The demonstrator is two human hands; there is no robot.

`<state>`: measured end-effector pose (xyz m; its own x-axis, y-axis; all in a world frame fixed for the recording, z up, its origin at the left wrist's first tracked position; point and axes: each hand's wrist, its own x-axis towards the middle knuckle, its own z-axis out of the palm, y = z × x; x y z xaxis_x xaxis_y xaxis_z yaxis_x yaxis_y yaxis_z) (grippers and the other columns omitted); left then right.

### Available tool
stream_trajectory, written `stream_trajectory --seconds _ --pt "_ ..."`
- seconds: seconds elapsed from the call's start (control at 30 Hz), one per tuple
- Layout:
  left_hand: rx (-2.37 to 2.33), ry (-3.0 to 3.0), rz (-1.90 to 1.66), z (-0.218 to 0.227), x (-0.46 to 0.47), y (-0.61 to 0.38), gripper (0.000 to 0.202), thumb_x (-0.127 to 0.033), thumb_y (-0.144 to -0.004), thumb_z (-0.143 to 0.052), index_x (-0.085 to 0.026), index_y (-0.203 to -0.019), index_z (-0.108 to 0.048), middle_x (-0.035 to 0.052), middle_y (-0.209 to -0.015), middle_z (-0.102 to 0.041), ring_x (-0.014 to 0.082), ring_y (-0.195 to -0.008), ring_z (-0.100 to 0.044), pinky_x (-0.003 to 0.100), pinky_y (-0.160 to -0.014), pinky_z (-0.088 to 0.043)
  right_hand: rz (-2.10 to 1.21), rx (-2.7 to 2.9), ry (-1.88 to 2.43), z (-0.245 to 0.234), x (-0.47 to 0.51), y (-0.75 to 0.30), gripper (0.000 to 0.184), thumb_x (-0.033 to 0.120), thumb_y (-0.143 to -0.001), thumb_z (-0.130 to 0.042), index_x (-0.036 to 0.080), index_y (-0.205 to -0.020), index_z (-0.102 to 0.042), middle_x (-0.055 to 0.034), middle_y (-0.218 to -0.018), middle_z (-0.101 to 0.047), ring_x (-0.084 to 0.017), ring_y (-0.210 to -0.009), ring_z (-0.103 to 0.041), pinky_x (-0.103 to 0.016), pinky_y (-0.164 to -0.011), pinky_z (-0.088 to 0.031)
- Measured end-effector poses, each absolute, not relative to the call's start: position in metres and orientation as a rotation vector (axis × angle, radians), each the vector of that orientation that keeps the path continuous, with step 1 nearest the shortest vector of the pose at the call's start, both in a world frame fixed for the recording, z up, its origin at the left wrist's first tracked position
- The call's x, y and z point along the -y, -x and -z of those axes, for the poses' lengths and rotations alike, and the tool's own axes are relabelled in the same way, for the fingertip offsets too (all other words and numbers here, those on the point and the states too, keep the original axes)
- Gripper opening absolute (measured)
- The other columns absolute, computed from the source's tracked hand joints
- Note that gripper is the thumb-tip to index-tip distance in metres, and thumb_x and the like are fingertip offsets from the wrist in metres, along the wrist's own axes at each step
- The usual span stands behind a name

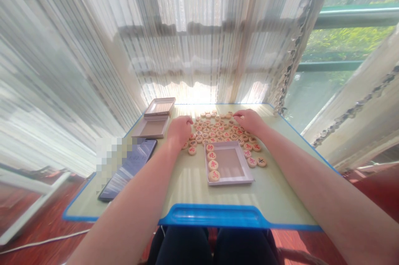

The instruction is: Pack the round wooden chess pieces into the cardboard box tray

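Many round wooden xiangqi pieces (pixel 212 134) with red or black characters lie spread over the table's middle. At the left edge of this spread is my left hand (pixel 181 130), its fingers curled in; whatever they may hold is hidden. On the far right side, my right hand (pixel 249 121) reaches over the pieces with its fingers stretched leftward, the tips by a piece at the back. Nearer to me sits a shallow open box (pixel 246 169). Along its left wall stands a column of several red-character pieces, including a horse piece (pixel 214 176) at the near end.
Two more shallow open trays, a rear one (pixel 159 107) and a front one (pixel 151 127), are at the back left. A phone (pixel 129 171) lies at the left edge. The pale folding table (pixel 280 202) has a blue rim, and sheer curtains (pixel 193 49) hang behind it.
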<state>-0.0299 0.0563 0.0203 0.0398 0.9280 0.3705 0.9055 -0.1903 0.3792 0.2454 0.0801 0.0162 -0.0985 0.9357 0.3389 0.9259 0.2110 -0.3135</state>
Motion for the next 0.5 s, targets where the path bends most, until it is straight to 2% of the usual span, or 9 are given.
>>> stream_trajectory --seconds 0.13,0.27,0.4,0.5 --pt "-1.951 -2.261 -0.836 -0.0195 -0.0567 0.0292 0.033 -0.017 -0.079 -0.038 -0.023 -0.085 -0.070 0.0031 -0.095 -0.071 0.0200 -0.091 -0.063 0.029 -0.084 -0.047 -0.006 1.994 1.853 -0.0166 -0.0816 -0.2527 0.032 0.022 -0.081 -0.047 0.015 -0.102 -0.071 -0.0088 -0.109 -0.068 -0.023 -0.105 -0.058 -0.032 -0.094 -0.041" --pt "-1.954 -2.272 -0.813 -0.0178 -0.0576 0.0287 0.033 -0.018 -0.080 -0.038 -0.023 -0.085 -0.070 0.0032 -0.095 -0.071 0.0195 -0.091 -0.063 0.028 -0.085 -0.047 -0.155 1.910 1.926 -0.0189 -0.0802 -0.2536 0.033 0.024 -0.078 -0.052 0.016 -0.104 -0.070 -0.0065 -0.103 -0.071 -0.020 -0.096 -0.062 -0.029 -0.088 -0.045" --pt "-1.952 -2.282 -0.781 -0.0180 -0.0573 0.0285 0.033 -0.018 -0.079 -0.038 -0.023 -0.084 -0.071 0.0033 -0.094 -0.071 0.0202 -0.090 -0.063 0.029 -0.083 -0.048 -0.237 1.922 1.905 -0.0212 -0.0794 -0.2502 0.029 0.021 -0.076 -0.052 0.018 -0.097 -0.073 -0.0045 -0.093 -0.073 -0.019 -0.089 -0.064 -0.028 -0.081 -0.047" --pt "-1.961 -2.266 -0.757 -0.0194 -0.0560 0.0278 0.033 -0.018 -0.079 -0.038 -0.024 -0.085 -0.071 0.0031 -0.093 -0.072 0.0201 -0.090 -0.063 0.029 -0.082 -0.048 -0.297 1.902 1.870 -0.0222 -0.0786 -0.2497 0.029 0.019 -0.075 -0.053 0.019 -0.095 -0.073 -0.0036 -0.093 -0.073 -0.018 -0.086 -0.064 -0.027 -0.077 -0.048"
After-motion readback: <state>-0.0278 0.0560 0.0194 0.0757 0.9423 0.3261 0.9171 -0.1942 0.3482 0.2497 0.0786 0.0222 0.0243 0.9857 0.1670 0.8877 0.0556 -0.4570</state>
